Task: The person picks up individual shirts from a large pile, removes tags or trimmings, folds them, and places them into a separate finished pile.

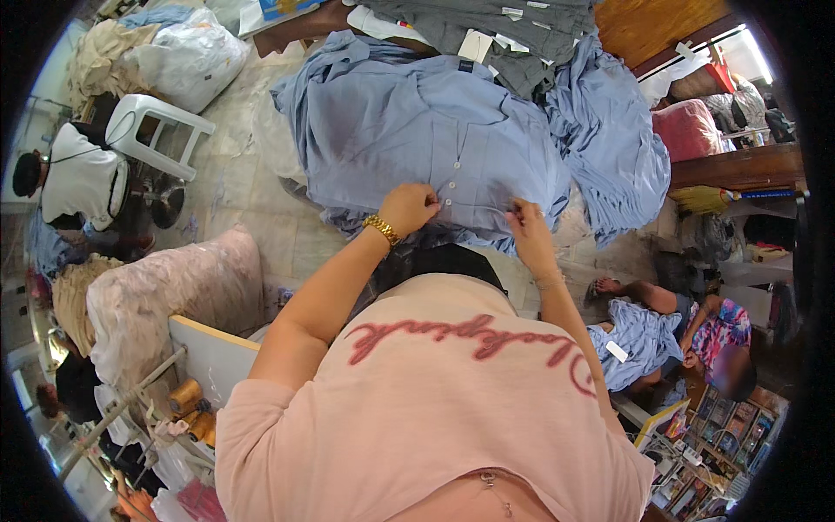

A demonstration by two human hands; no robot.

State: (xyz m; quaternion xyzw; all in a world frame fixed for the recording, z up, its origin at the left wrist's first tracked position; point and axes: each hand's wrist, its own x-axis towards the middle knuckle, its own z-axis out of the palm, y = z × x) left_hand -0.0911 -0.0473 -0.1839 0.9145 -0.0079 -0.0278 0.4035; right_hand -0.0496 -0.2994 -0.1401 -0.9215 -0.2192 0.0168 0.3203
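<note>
A light blue buttoned shirt (396, 130) lies spread on top of a heap of like shirts in front of me, its collar away from me and its white buttons in the middle. My left hand (410, 209), with a gold bracelet on the wrist, is closed on the cloth just left of the lowest visible button. To the right, my right hand (531, 233) pinches the same shirt near its close edge. A faint crease or line runs across the cloth between both hands. Exactly what lies between the fingertips is too small to see.
Dark grey garments (522, 39) with white tags lie beyond the heap, and more blue shirts (613, 139) hang at its right. A white stool (156, 135) and a large stuffed sack (178, 304) stand left. At lower right sits another person (726, 335) with blue cloth.
</note>
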